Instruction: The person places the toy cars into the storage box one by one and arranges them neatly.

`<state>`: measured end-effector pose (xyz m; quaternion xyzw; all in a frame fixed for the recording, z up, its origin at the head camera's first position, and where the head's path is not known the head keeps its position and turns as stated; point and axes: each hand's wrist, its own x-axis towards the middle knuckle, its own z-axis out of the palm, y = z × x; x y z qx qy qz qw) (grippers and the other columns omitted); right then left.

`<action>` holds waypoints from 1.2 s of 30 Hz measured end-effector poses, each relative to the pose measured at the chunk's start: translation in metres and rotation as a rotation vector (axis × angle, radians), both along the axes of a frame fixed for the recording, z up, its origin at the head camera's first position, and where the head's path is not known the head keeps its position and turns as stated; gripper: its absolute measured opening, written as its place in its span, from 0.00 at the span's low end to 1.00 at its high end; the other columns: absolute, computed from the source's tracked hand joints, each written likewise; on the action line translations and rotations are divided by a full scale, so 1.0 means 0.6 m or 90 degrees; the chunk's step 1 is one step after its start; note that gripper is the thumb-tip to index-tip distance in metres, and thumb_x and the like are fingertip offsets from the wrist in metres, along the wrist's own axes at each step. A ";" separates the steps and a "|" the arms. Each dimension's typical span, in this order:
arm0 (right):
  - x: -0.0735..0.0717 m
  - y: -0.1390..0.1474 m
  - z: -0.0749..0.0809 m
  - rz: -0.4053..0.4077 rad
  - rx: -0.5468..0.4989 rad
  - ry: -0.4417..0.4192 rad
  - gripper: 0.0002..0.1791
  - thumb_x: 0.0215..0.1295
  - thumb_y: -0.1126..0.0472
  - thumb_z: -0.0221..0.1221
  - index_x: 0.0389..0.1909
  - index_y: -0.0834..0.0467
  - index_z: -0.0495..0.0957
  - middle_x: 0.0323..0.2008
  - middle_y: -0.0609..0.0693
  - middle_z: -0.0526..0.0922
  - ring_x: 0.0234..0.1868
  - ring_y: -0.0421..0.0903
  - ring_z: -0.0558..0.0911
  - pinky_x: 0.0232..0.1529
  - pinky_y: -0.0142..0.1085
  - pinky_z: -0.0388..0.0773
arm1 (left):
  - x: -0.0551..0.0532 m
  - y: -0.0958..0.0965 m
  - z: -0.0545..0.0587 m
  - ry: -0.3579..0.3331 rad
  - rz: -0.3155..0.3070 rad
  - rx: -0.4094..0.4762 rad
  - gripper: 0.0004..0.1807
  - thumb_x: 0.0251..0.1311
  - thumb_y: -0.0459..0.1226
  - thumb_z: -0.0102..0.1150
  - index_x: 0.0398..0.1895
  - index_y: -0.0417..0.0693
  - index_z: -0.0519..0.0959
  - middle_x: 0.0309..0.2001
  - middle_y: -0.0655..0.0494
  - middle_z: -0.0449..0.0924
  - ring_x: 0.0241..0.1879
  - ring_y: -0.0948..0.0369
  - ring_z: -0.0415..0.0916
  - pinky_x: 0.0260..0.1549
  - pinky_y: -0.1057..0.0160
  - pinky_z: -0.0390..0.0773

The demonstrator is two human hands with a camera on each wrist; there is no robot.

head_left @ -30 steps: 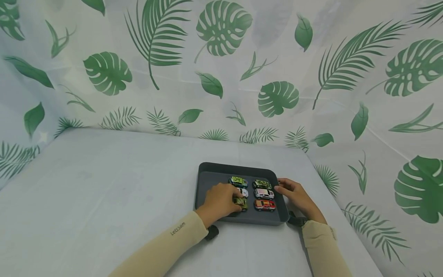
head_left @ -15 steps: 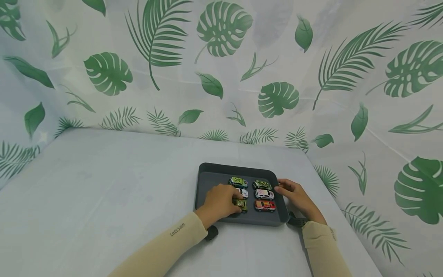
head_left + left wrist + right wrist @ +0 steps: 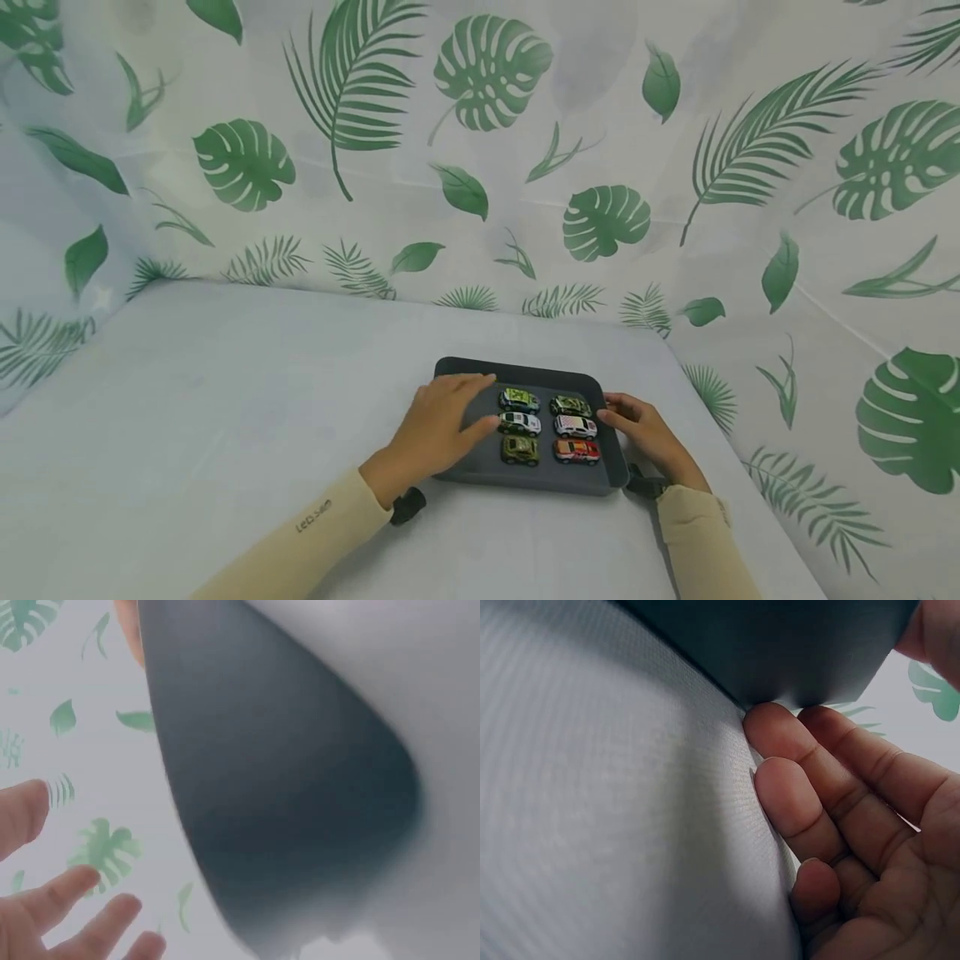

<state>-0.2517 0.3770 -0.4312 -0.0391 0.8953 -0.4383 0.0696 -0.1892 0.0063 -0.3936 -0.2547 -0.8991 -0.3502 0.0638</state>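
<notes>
A dark grey tray (image 3: 525, 477) holds several toy cars in two columns. The left column has a yellow-green car (image 3: 519, 400), a white and green car (image 3: 520, 423) and an olive car (image 3: 521, 450). To their right are a camouflage car (image 3: 571, 406), a white and pink car (image 3: 575, 427) and a red-orange car (image 3: 577, 452). Over the tray's left side is my left hand (image 3: 435, 421), its fingers spread and holding nothing. My right hand (image 3: 651, 433) pinches the right wall, thumb over the rim; in the right wrist view, fingertips (image 3: 776, 727) meet the wall's outer face.
A white cloth covers the table (image 3: 225, 400). Behind it and to the right hangs a leaf-printed curtain (image 3: 517, 200). A black wrist camera (image 3: 408, 506) shows under the left wrist, and a black strap (image 3: 645, 482) on the right.
My left hand has let go of the olive car and drawn back to the left, its fingers opening. The right hand stays at the tray's wall. The head view has shifted slightly.
</notes>
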 end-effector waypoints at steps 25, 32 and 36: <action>0.070 0.032 0.025 -0.111 0.473 0.153 0.46 0.82 0.35 0.52 0.86 0.59 0.52 0.84 0.73 0.45 0.83 0.79 0.39 0.72 0.81 0.28 | -0.012 -0.237 -0.023 0.008 0.284 -0.175 0.45 0.82 0.60 0.49 0.89 0.44 0.52 0.85 0.30 0.43 0.85 0.32 0.35 0.77 0.25 0.32; 0.086 0.034 0.012 -0.135 0.480 0.140 0.50 0.79 0.31 0.53 0.86 0.60 0.52 0.84 0.74 0.41 0.82 0.79 0.33 0.70 0.81 0.21 | -0.014 -0.259 -0.033 -0.022 0.287 -0.180 0.50 0.79 0.66 0.48 0.89 0.45 0.50 0.86 0.30 0.39 0.85 0.33 0.28 0.76 0.25 0.25; 0.089 0.038 0.007 -0.143 0.482 0.148 0.50 0.79 0.31 0.53 0.85 0.61 0.53 0.84 0.74 0.43 0.82 0.81 0.36 0.70 0.83 0.25 | -0.016 -0.256 -0.037 -0.027 0.285 -0.176 0.51 0.78 0.67 0.47 0.89 0.45 0.50 0.86 0.30 0.40 0.85 0.33 0.28 0.76 0.26 0.25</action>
